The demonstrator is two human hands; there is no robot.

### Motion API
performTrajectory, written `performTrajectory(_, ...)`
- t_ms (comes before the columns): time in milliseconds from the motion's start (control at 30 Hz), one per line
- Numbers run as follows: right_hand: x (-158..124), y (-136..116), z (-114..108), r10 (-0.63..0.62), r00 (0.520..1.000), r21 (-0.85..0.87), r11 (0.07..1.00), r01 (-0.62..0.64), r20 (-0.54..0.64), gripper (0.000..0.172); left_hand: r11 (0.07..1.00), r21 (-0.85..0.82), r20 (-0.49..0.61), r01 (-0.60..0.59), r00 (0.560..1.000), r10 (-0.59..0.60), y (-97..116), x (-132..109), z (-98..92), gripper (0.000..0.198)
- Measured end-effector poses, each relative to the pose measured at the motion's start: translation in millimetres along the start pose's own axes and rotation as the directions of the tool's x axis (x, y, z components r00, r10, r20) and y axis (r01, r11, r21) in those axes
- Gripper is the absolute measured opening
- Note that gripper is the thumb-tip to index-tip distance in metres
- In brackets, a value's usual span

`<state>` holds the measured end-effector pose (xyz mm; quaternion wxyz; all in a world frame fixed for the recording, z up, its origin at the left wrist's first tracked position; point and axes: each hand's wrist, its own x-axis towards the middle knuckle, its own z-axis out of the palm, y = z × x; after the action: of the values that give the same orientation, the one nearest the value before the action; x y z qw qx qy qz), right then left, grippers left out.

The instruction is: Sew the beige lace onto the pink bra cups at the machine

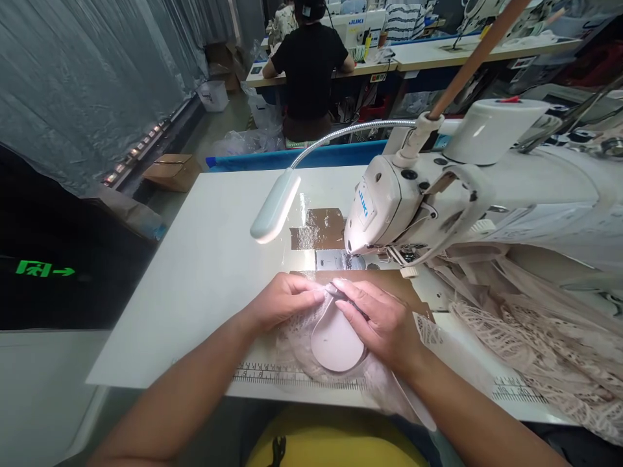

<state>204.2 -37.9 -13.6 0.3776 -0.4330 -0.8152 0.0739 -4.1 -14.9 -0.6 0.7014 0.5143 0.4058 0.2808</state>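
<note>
A pale pink lace garment piece (299, 337) lies on the white table in front of me, with a smooth rounded pad (335, 340) on top of it. My left hand (285, 301) pinches the upper edge of the lace between thumb and fingers. Close beside it, my right hand (382, 318) grips the same edge, its fingertips almost touching the left ones. What lies exactly between the fingertips is partly hidden. Just beyond both hands stands the head of a white sewing machine (384, 201), its needle area above a metal plate (331, 260).
A lamp (276, 206) on a bendy neck hangs over the table (195, 279). Brown tape (318, 230) covers patches near the needle. Beige lace fabric (530, 344) is heaped at the right. A printed ruler (257, 375) runs along the front edge. A person (311, 65) sits ahead.
</note>
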Motion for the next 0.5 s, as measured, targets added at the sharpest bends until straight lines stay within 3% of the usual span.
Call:
performTrajectory(233,-0.5,-1.9,-0.2,-0.013,1.0,-0.003,1.0,0.013,-0.011,0.029,1.0,-0.016,-0.013,0.003,1.0,-0.003,1.7,-0.7,2.2,0.026)
performTrajectory(500,-4.0,0.9,1.3,-0.109,0.994,-0.076,0.991,0.108,-0.018,0.037,0.991,-0.131,-0.012,0.034,0.999,-0.036,0.3,-0.2,3.9,0.02)
